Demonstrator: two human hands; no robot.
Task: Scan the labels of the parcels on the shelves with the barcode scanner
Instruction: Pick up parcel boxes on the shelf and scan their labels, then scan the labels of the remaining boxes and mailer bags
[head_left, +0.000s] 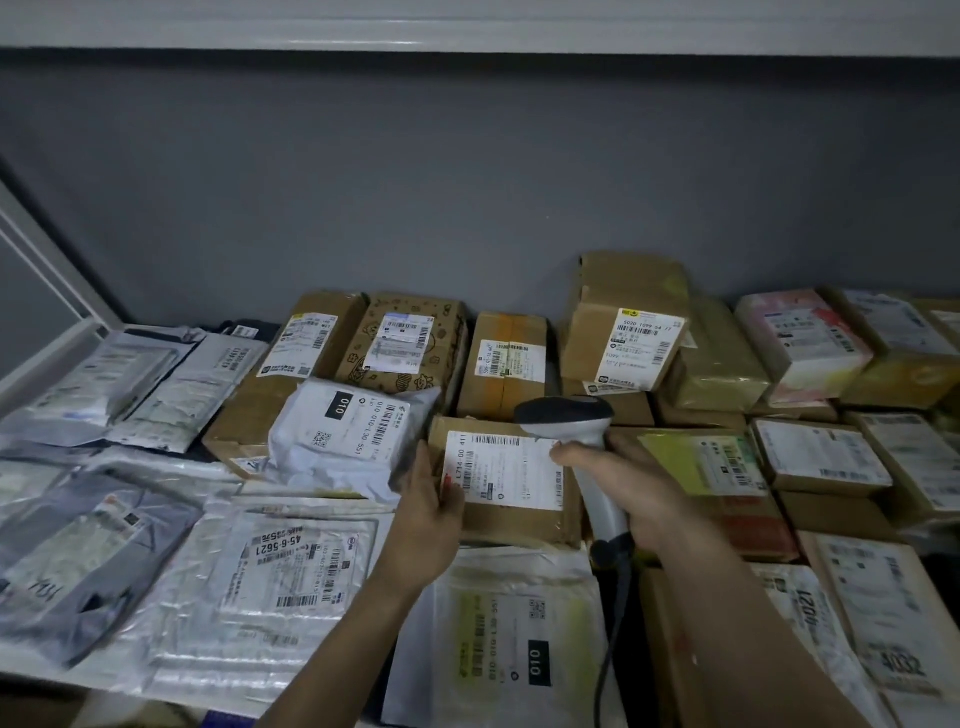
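Right hand (631, 488) is gripping the barcode scanner (582, 441) by its handle; left hand (428, 499) is steadying a stiff, probably light cardboard parcel (511, 486) by its edge.

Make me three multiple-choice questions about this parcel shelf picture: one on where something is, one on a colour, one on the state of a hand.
1. Where is the white poly mailer marked 010 relative to the box being steadied?
A. To its left
B. On top of it
C. To its right

2. What colour is the barcode scanner's handle?
A. Red
B. White
C. Green

3. What is the right hand doing?
A. Resting flat on a mailer
B. Hanging empty
C. Gripping the scanner

Answers: 1 A, the mailer lies left of the box that the left hand holds. 2 B, the handle is white under a dark head. 3 C, its fingers wrap round the handle.
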